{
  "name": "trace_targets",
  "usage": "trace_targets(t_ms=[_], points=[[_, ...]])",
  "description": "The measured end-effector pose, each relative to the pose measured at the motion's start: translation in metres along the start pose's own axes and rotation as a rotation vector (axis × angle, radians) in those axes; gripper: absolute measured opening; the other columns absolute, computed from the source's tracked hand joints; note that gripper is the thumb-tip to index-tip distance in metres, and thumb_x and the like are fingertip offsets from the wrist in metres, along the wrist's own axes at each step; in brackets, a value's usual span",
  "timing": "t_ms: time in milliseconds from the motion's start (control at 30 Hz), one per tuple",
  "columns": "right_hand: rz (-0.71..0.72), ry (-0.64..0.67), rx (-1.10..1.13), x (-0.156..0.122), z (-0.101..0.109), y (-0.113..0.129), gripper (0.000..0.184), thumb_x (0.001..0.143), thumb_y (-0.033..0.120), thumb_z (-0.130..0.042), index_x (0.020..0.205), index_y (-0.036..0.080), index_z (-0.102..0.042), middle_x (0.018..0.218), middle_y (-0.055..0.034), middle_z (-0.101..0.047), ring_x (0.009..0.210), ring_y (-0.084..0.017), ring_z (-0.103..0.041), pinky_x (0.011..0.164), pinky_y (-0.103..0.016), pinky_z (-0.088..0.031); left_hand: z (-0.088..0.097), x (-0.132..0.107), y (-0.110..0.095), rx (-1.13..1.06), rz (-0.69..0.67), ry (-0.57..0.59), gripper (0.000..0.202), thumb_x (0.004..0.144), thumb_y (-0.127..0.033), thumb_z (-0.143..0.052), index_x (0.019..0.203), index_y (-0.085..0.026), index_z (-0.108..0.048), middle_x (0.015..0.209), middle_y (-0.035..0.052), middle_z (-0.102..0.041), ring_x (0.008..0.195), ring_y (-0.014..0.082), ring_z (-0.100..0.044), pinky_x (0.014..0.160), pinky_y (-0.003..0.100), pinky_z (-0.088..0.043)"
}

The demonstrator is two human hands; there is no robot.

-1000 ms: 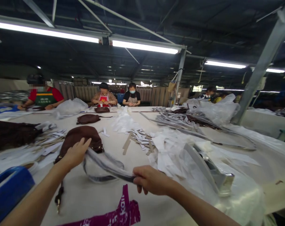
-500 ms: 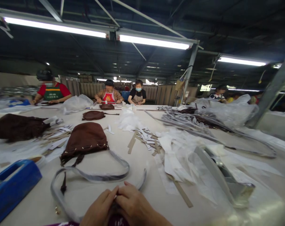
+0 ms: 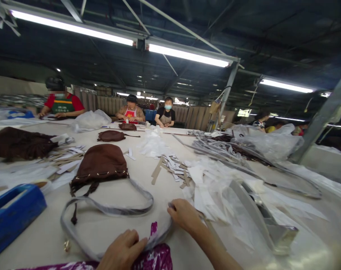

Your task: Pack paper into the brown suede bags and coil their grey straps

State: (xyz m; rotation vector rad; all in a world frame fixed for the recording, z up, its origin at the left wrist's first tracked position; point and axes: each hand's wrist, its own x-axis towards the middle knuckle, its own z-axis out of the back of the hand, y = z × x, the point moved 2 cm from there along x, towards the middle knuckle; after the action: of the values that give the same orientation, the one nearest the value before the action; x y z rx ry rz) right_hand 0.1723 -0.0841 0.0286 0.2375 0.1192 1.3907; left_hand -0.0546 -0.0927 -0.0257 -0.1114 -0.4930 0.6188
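The brown drawstring handbag lies on the table with its small metal eyelets facing me. From its side runs a long bag strap wrapped in clear grey film, looping round toward me. My right hand pinches the strap's free end, right of the loop. Lower down, my left hand is closed over the same strap near my lap; its fingers partly hide the spot. Beneath it shows purple and white patterned cloth. A small gold metal fitting lies left of the strap.
A blue tape dispenser stands at left, a grey one at right. Paper strips, plastic film and more brown bags cover parts of the table. Several co-workers sit across it.
My hands were together at the bottom middle and have come apart. The right moved up and right to the strap's end; the left stays low, slightly lower. The view shifted slightly.
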Motion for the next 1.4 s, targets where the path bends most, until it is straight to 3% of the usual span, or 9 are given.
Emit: trace_targets(t_ms=[167, 333, 467, 567, 767, 1000, 1200, 1300, 1400], points=[[0.31, 0.091, -0.027, 0.001, -0.01, 0.008, 0.018, 0.08, 0.012, -0.054, 0.081, 0.021, -0.069, 0.088, -0.0034, -0.068, 0.084, -0.016, -0.061, 0.068, -0.025, -0.036, 0.006, 0.014, 0.005, -0.038, 0.089, 0.214, 0.027, 0.085, -0.007, -0.045, 0.1, -0.024, -0.059, 0.092, 0.0027, -0.061, 0.086, 0.0201, -0.053, 0.074, 0.031, -0.038], [0.511, 0.102, -0.099, -0.006, -0.022, 0.005, 0.021, 0.089, 0.016, -0.049, 0.083, 0.022, -0.067, 0.084, -0.0023, -0.066, 0.083, -0.016, -0.057, 0.065, -0.027, -0.034, 0.013, 0.041, 0.0, -0.108, 0.132, 0.251, 0.032, 0.077, -0.001, -0.043, 0.1, -0.019, -0.056, 0.103, 0.0056, -0.059, 0.097, 0.0215, -0.05, 0.083, 0.034, -0.039], [0.639, 0.013, -0.186, -0.009, -0.029, 0.001, 0.016, 0.092, 0.022, -0.051, 0.082, 0.021, -0.064, 0.083, -0.0008, -0.064, 0.079, -0.015, -0.056, 0.062, -0.027, -0.033, 0.006, 0.058, -0.019, -0.151, 0.114, 0.29, 0.021, 0.073, -0.015, -0.057, 0.094, -0.019, -0.056, 0.103, 0.0057, -0.058, 0.096, 0.0222, -0.05, 0.083, 0.035, -0.041], [0.59, -0.021, -0.162, -0.011, -0.028, 0.0, 0.017, 0.092, 0.019, -0.049, 0.08, 0.02, -0.062, 0.088, -0.0012, -0.063, 0.078, -0.014, -0.057, 0.062, -0.025, -0.034, -0.006, 0.068, -0.033, -0.102, 0.159, 0.339, 0.019, 0.079, -0.021, -0.056, 0.097, -0.018, -0.058, 0.103, 0.0077, -0.058, 0.095, 0.0242, -0.052, 0.082, 0.037, -0.043], [0.271, -0.052, -0.122, -0.021, -0.02, 0.008, 0.019, 0.083, 0.005, -0.048, 0.089, 0.02, -0.058, 0.091, -0.0025, -0.06, 0.072, -0.016, -0.057, 0.057, -0.028, -0.032, -0.025, 0.074, -0.044, 0.015, 0.18, 0.368, 0.024, 0.088, -0.008, -0.037, 0.095, -0.017, -0.059, 0.1, 0.0081, -0.06, 0.092, 0.0225, -0.055, 0.08, 0.035, -0.045], [0.021, -0.194, -0.088, -0.04, -0.021, 0.002, 0.008, 0.082, 0.012, -0.053, 0.083, 0.017, -0.058, 0.096, -0.0104, -0.057, 0.093, -0.026, -0.054, 0.08, -0.036, -0.041, -0.027, 0.072, -0.05, 0.074, 0.121, 0.354, 0.023, 0.084, -0.002, -0.04, 0.09, -0.017, -0.056, 0.098, 0.0077, -0.06, 0.091, 0.0234, -0.054, 0.078, 0.036, -0.046], [-0.019, -0.014, 0.031, -0.041, -0.017, 0.006, 0.033, 0.094, 0.02, -0.034, 0.079, 0.017, -0.063, 0.089, -0.0103, -0.062, 0.089, -0.022, -0.058, 0.08, -0.033, -0.043, -0.034, 0.072, -0.049, 0.08, 0.053, 0.287, 0.021, 0.089, -0.006, -0.039, 0.096, -0.017, -0.056, 0.096, 0.0081, -0.061, 0.088, 0.0224, -0.054, 0.076, 0.034, -0.044], [-0.093, 0.024, 0.044, -0.032, -0.011, 0.007, 0.035, 0.092, 0.032, -0.041, 0.076, 0.016, -0.067, 0.09, -0.0134, -0.063, 0.088, -0.024, -0.06, 0.075, -0.035, -0.042, -0.034, 0.071, -0.048, 0.031, -0.013, 0.26, 0.022, 0.091, -0.011, -0.042, 0.107, -0.018, -0.055, 0.104, 0.0071, -0.061, 0.092, 0.021, -0.054, 0.078, 0.032, -0.043], [-0.037, 0.077, 0.095, -0.022, -0.01, 0.004, 0.021, 0.082, 0.028, -0.053, 0.076, 0.015, -0.07, 0.088, -0.0116, -0.064, 0.085, -0.023, -0.06, 0.072, -0.031, -0.041, -0.032, 0.068, -0.046, -0.005, -0.062, 0.257, 0.02, 0.091, -0.013, -0.044, 0.104, -0.019, -0.058, 0.102, 0.0054, -0.062, 0.091, 0.0203, -0.054, 0.076, 0.03, -0.041]])
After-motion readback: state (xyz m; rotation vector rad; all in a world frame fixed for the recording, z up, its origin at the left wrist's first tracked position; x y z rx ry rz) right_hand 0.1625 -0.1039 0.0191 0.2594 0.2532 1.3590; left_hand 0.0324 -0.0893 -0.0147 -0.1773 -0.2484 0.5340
